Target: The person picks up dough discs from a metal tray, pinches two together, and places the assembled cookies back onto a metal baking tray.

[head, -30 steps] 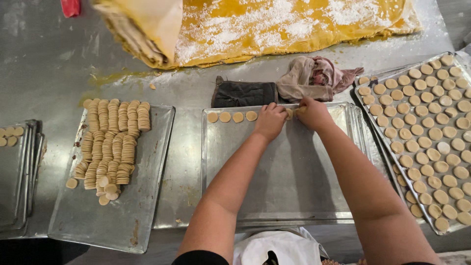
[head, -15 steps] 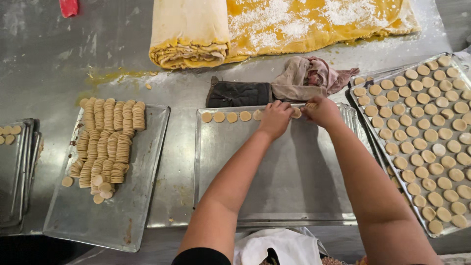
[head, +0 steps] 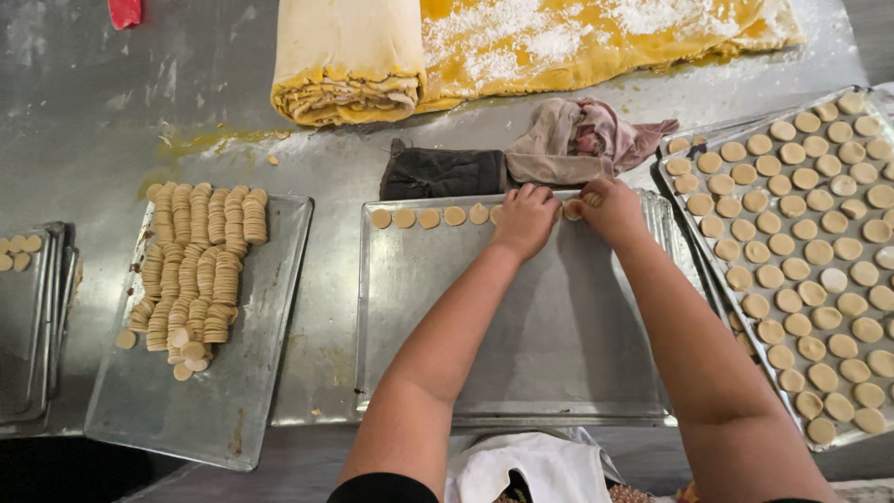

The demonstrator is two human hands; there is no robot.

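A metal baking tray [head: 521, 345] lies in front of me with a row of small round dough discs [head: 428, 217] along its far edge. My left hand [head: 523, 219] rests palm down at the end of that row, fingers curled on a disc. Just to its right, my right hand [head: 610, 210] holds several dough discs [head: 590, 198] at the tray's far edge. Both forearms stretch across the tray's bare middle.
A tray [head: 200, 373] at left carries stacked rows of dough discs [head: 196, 261]. At right a tray [head: 694, 270] is filled with laid-out discs [head: 810, 251]. Behind lie a dark cloth [head: 442, 172], a crumpled rag [head: 582, 140], a rolled dough sheet [head: 349, 61] and stacked trays [head: 33, 326].
The row of discs on the middle tray has grown longer, and both hands have shifted slightly right along the far edge.
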